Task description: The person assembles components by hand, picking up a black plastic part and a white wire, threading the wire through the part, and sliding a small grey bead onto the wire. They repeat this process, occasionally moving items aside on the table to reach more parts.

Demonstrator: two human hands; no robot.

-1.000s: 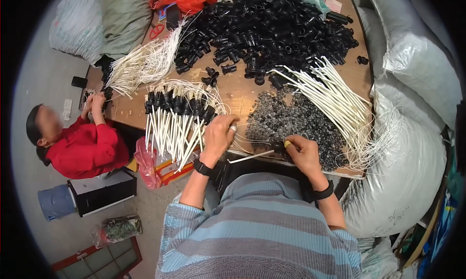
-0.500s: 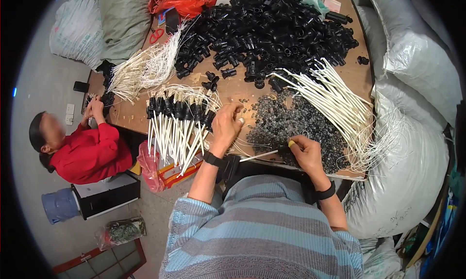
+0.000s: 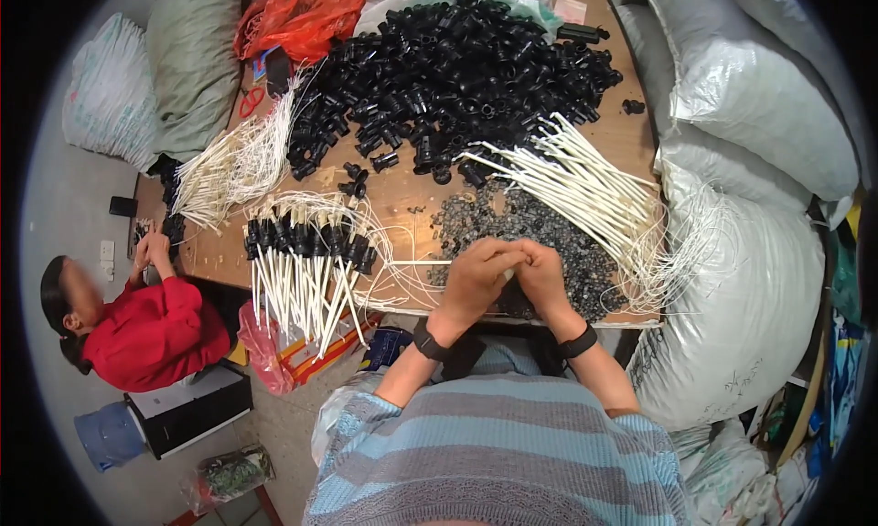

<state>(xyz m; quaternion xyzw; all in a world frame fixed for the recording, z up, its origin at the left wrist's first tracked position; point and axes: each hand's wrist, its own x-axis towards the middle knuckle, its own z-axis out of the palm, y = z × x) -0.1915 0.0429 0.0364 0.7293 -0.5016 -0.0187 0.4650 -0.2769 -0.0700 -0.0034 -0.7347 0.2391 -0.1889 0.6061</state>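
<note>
Both my hands meet over the near edge of the table, fingers closed and pressed together. A thin white tube [image 3: 419,263] sticks out leftward from my left hand [image 3: 474,286], which is closed around it. My right hand [image 3: 542,277] is closed against the left fingertips; what it pinches is hidden. Just beyond the hands spreads a heap of small grey and black translucent parts [image 3: 494,217]. A bundle of white tubes with thin wires [image 3: 585,183] lies across that heap's far right side. Left of my hands lie several white tubes fitted with black sockets [image 3: 306,242].
A large pile of black plastic sockets [image 3: 457,87] covers the far side of the wooden table [image 3: 219,252]. More wired tubes [image 3: 224,174] lie at left, near red scissors [image 3: 251,101]. Big white sacks [image 3: 750,297] crowd the right. A person in red [image 3: 155,329] works at the left end.
My left hand has moved right from beside the socketed tubes to join my right hand. The right hand has shifted slightly left. The view has turned a little, shifting the table leftward.
</note>
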